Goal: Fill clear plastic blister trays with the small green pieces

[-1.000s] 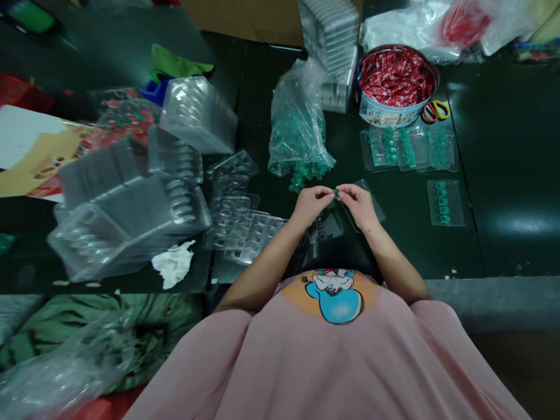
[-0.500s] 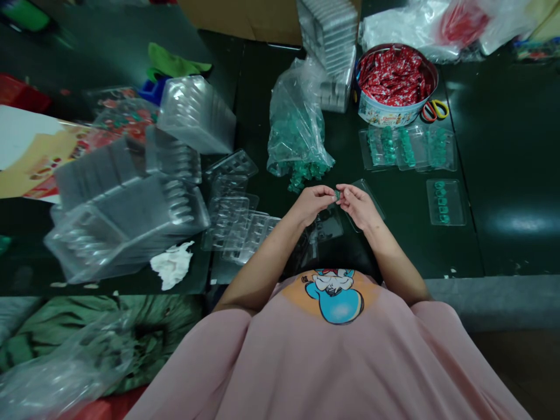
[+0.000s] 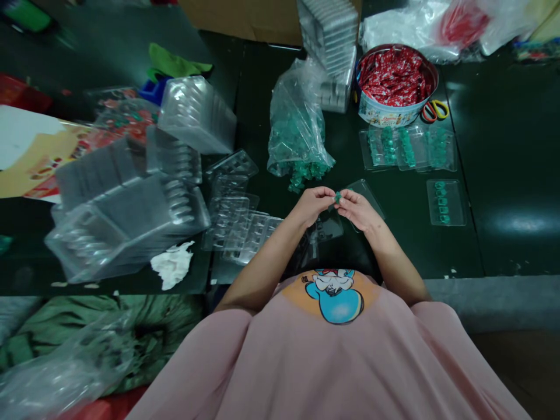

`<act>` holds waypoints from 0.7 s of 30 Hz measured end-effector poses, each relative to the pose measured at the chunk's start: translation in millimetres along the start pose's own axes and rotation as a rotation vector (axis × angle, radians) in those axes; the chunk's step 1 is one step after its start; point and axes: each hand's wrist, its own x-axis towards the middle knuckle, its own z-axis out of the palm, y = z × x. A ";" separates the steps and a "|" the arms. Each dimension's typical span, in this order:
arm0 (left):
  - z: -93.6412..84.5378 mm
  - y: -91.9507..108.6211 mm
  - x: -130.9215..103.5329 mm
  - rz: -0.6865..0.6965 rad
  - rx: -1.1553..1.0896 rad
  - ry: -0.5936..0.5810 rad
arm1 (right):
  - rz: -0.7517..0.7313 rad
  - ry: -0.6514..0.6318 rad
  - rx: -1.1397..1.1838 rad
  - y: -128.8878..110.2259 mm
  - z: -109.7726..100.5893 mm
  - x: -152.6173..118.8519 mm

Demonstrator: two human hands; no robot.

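A crumpled white tissue (image 3: 172, 265) lay near the front edge of the dark surface (image 3: 406, 248). Beyond, the left hand (image 3: 312, 205) and right hand (image 3: 359, 210) pinched one little green piece (image 3: 338, 197) between them, fingers almost closed. The right hand hid part of a clear tray (image 3: 371, 197). Farther off, a plastic bag (image 3: 291, 96) spilled green bits (image 3: 306, 173) beside a tin (image 3: 387, 115).

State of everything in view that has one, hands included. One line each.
Left hand: pinching green piece
Right hand: fingertips on same piece
Plastic bag: open, green pieces at its mouth
Tin: lid off, full of red packets
Scissors: blades unclear
White tissue: crumpled
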 end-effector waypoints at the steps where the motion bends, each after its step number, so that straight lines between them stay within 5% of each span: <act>1: 0.3 0.0 0.5 -0.012 -0.018 -0.006 | -0.019 0.004 0.000 0.3 0.6 -0.5; 11: 4.5 -1.9 3.4 -0.029 -0.080 -0.003 | -0.132 0.082 0.103 0.3 2.0 3.0; 21: 19.3 -14.8 12.7 -0.091 -0.470 -0.104 | -0.113 0.215 0.481 -1.0 -3.1 0.4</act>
